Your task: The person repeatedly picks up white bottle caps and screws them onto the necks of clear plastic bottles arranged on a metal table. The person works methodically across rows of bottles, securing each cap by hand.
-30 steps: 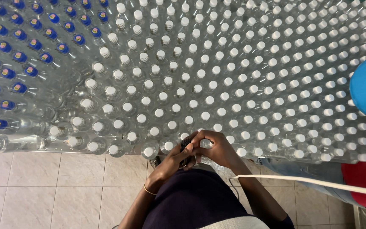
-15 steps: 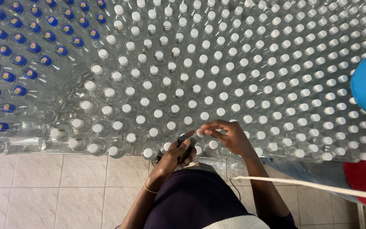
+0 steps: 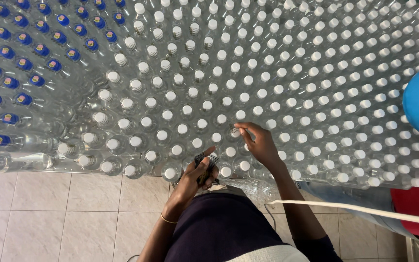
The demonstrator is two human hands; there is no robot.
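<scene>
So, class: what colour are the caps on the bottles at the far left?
Blue caps, clearest in the head view; the other caps are white.

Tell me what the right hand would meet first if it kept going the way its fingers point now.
Most likely the white-capped bottle at the fingertips of the right hand; they look almost on its cap, though depth is unclear from above.
</scene>
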